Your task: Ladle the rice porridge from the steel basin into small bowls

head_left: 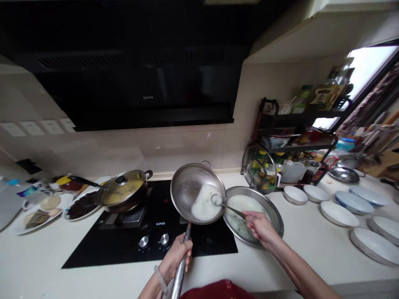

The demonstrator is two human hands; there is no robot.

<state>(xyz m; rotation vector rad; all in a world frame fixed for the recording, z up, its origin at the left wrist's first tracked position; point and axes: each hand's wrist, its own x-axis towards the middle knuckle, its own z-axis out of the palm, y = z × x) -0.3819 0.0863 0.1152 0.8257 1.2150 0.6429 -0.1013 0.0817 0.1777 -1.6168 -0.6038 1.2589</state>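
My left hand (179, 255) is wrapped round the long metal handle of a wok (183, 187), which tilts to the right over the hob. White soupy liquid (204, 203) with small green bits has pooled on the wok's right side. In my right hand (260, 226) is a ladle (232, 211), its bowl at the liquid near the wok's right rim. Just below that rim stands a wide metal basin (279, 218) with similar pale liquid and green bits in it. The wok's rim overlaps the basin's left edge; whether they touch I cannot tell.
A lidded pan (123, 191) sits on the left burner of the black hob (124, 245). Plates of food (42, 211) stand further left. Several bowls (338, 214) line the right counter. Behind the basin, a glass lid (260, 168) leans against a spice rack (296, 147).
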